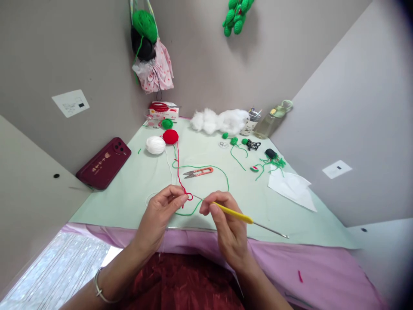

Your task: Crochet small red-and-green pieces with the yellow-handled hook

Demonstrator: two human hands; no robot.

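Observation:
My left hand (166, 209) pinches red yarn (179, 172), which forms a small loop at the fingertips and runs back to a red yarn ball (170, 137). In my right hand (228, 224) is a double-ended crochet hook (234, 213) with a yellow grip. Its thin left tip points at the red loop; whether it passes through the loop I cannot tell. Behind the hands lie orange thread snips (198, 172). Green yarn (213, 167) curves around the snips and under my hands. A white yarn ball (155, 145) sits beside the red one.
A dark red phone (105, 163) leans at the left. White stuffing (219, 121), a pen cup (250, 124) and a bottle (272, 120) stand at the back. Small green crocheted pieces (234, 141) and white paper (292, 188) lie right. A bag (163, 66) hangs on the wall.

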